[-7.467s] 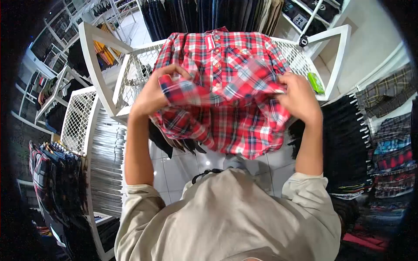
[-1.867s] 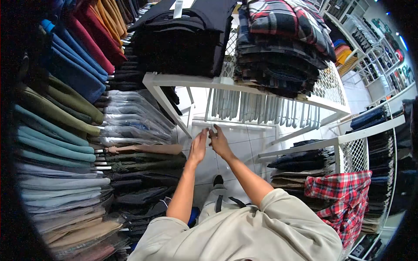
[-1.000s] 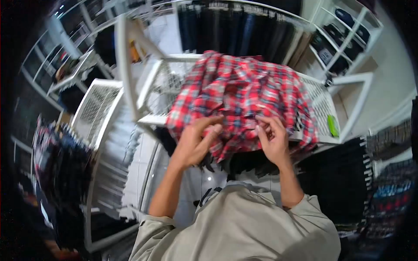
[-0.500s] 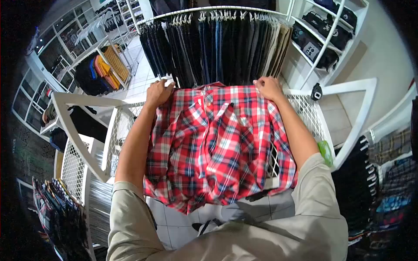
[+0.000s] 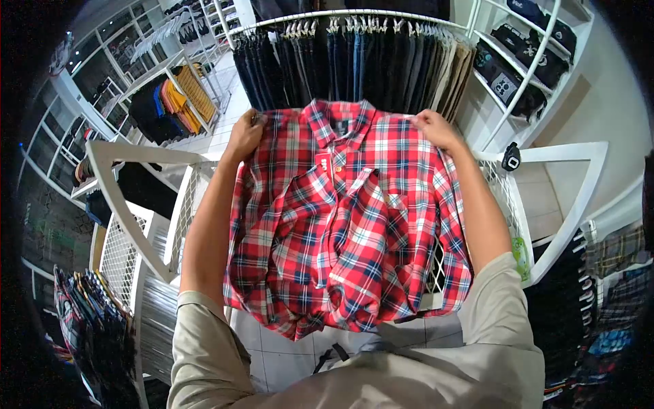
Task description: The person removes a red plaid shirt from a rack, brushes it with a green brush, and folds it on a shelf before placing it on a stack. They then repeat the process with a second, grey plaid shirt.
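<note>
A red, navy and white plaid shirt [image 5: 354,232] is spread front side up before me, its collar at the far end and its lower part bunched toward my body. My left hand [image 5: 246,133] pinches the shirt at the left shoulder. At the opposite shoulder, my right hand [image 5: 436,129] grips the fabric between thumb and fingers. A red tag [image 5: 323,162] hangs by the button placket below the collar. Both sleeves lie along the sides, partly folded over the front. Beneath the shirt is a white mesh rack [image 5: 436,273], mostly covered.
Trousers [image 5: 354,65] hang from a rail straight ahead. Shelves of folded dark clothes [image 5: 521,61] stand at the far right. A black wristwatch-like device [image 5: 511,157] sits on the white frame at right, above a green item [image 5: 520,258]. Hanging clothes [image 5: 95,327] fill the lower left.
Both hands have lifted the shirt's shoulder end up and away from me, so the collar now stands in view. The camera view has shifted slightly.
</note>
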Demonstrator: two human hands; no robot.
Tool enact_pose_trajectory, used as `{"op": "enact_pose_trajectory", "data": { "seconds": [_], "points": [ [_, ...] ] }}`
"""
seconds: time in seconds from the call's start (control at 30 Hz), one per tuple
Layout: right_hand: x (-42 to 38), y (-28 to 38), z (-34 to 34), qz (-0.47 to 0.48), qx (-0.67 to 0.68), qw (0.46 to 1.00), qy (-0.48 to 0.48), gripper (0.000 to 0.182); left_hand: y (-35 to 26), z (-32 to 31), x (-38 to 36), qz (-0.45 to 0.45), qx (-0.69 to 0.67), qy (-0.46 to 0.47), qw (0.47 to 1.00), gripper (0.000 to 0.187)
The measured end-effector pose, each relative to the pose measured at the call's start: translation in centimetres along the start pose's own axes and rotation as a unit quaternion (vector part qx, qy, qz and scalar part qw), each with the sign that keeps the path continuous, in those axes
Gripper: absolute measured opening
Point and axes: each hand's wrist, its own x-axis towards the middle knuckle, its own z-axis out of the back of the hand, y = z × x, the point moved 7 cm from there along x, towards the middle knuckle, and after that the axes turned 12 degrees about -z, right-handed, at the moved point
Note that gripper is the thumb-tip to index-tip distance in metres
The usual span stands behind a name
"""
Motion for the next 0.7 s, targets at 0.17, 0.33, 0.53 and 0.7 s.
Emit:
{"op": "enact_pose_trajectory", "data": {
  "seconds": [0.17,0.33,0.53,0.7],
  "points": [
    [-7.9,7.8,5.0,0.149,-0.03,0.971,-0.184,0.042,-7.4,9.0,-4.5,-0.096,0.002,-0.178,0.979,0.032],
    [-16.1,13.3,8.9,0.169,-0.039,0.964,-0.2,0.049,-13.0,17.8,-12.1,-0.159,0.036,-0.332,0.929,0.027],
    [-29.6,21.1,10.8,0.349,-0.013,0.899,-0.265,0.039,-17.4,29.3,-24.6,-0.216,0.111,-0.426,0.872,0.025],
    [-37.6,26.3,10.1,0.368,-0.027,0.887,-0.279,0.037,-18.2,36.2,-33.1,-0.201,0.183,-0.442,0.855,0.027]
  ]
}}
